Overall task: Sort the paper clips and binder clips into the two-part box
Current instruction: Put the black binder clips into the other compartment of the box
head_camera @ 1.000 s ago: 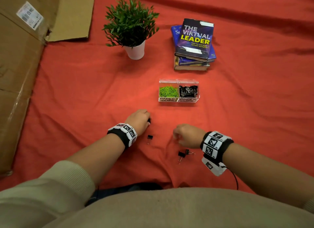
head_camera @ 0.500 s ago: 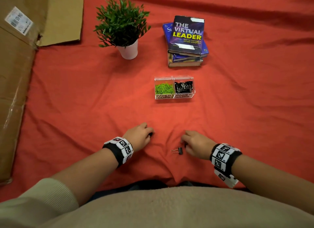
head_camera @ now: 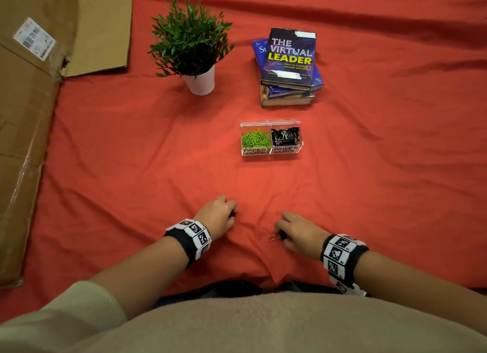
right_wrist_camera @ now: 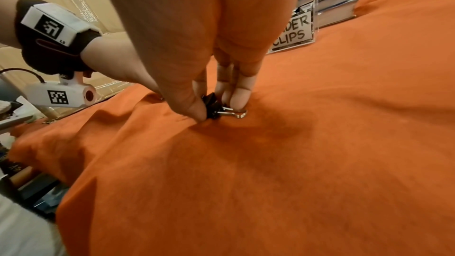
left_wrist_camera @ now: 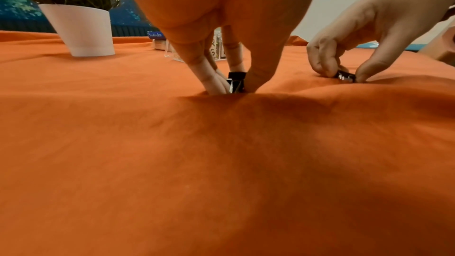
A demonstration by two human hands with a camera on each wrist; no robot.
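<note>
The clear two-part box point(head_camera: 271, 152) stands mid-cloth, with green paper clips point(head_camera: 255, 139) in its left part and black binder clips point(head_camera: 286, 138) in its right. My left hand point(head_camera: 232, 211) pinches a black binder clip point(left_wrist_camera: 236, 84) against the red cloth, with thumb and fingers curled round it. To its right, my right hand point(head_camera: 280, 234) pinches another black binder clip point(right_wrist_camera: 214, 109) that lies on the cloth, its silver handle point(right_wrist_camera: 236, 113) sticking out past the fingertips point(right_wrist_camera: 238, 98).
A potted plant point(head_camera: 196, 55) and a stack of books point(head_camera: 290, 68) stand behind the box. Flattened cardboard point(head_camera: 29, 115) lies along the left edge. The red cloth point(head_camera: 131, 155) is wrinkled around my hands.
The right hand has closed its fingers on the binder clip that lay just left of it. The left hand keeps its pinch on its clip in about the same spot.
</note>
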